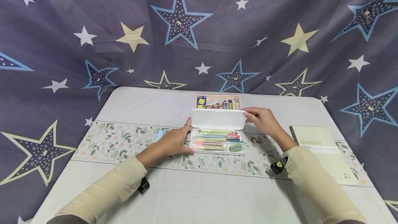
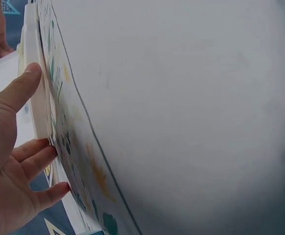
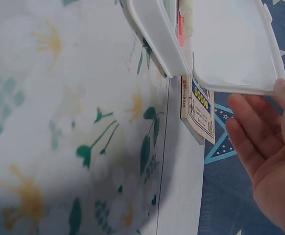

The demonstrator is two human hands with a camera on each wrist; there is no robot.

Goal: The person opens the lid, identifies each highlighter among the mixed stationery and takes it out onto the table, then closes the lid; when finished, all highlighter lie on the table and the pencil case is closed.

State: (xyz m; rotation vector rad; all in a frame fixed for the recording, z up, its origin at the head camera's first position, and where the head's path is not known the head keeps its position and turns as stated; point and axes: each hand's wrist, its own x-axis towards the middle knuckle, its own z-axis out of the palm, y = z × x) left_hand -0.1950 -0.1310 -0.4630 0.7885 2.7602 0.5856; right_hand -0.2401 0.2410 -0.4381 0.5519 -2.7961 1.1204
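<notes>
A white pencil case lies on the table with its lid raised. Several pens fill its long compartment, and a small green block sits in the lower right one. My left hand holds the case's left end, thumb at the front corner and index finger near the hinge. In the left wrist view, the other fingers are spread loosely beside the case. On the lid's right edge, my right hand pinches with thumb and fingertips, clearest in the right wrist view.
Behind the lid lies a printed box, partly hidden. A cream notebook labelled Gambit is at the right, with a dark pen along its edge. Left of my left hand is a light blue flat item. A flowered runner crosses the table.
</notes>
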